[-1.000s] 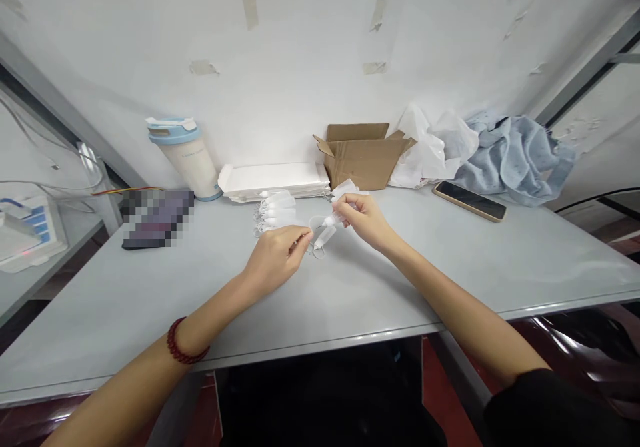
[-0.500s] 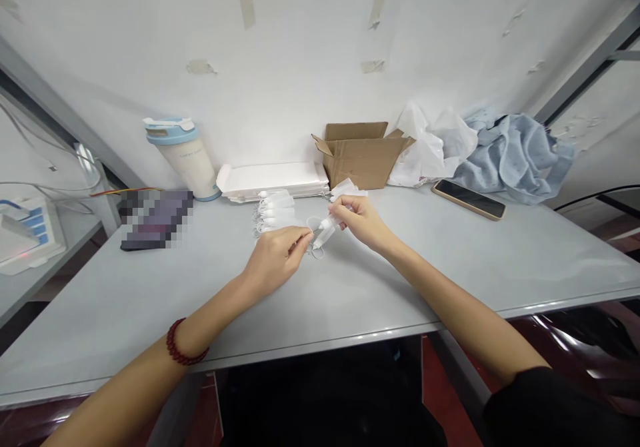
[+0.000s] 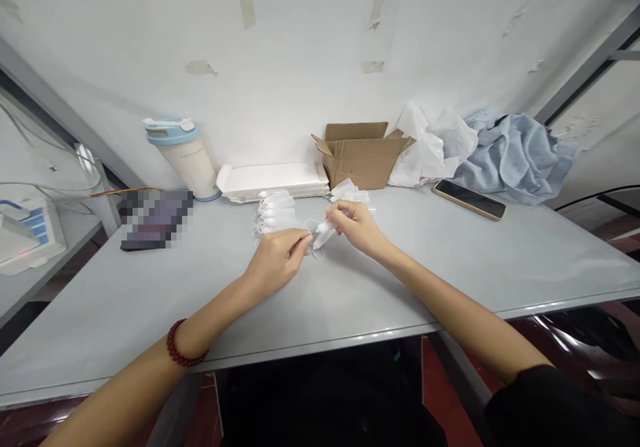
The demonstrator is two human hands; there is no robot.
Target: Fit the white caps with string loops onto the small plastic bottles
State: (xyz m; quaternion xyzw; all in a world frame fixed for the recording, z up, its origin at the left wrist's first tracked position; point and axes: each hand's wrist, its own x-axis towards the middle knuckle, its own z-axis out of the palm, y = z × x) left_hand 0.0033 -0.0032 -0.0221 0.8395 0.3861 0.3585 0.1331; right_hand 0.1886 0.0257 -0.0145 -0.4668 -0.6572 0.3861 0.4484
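Over the middle of the grey table, both my hands pinch one small white tag-like piece with a thin looped string. My left hand grips its lower end and the string between thumb and forefinger. My right hand holds its upper end with closed fingers. Just behind the left hand lies a pile of similar white pieces with strings. A few more white pieces lie behind my right hand.
Along the back wall stand a blue-lidded cup, a flat stack of white sheets, an open cardboard box, a white plastic bag and a blue cloth. A phone lies at right; a dark flat object lies at left.
My right hand has shifted slightly left and lower, bringing the white piece closer to my left hand. The left hand has barely moved.
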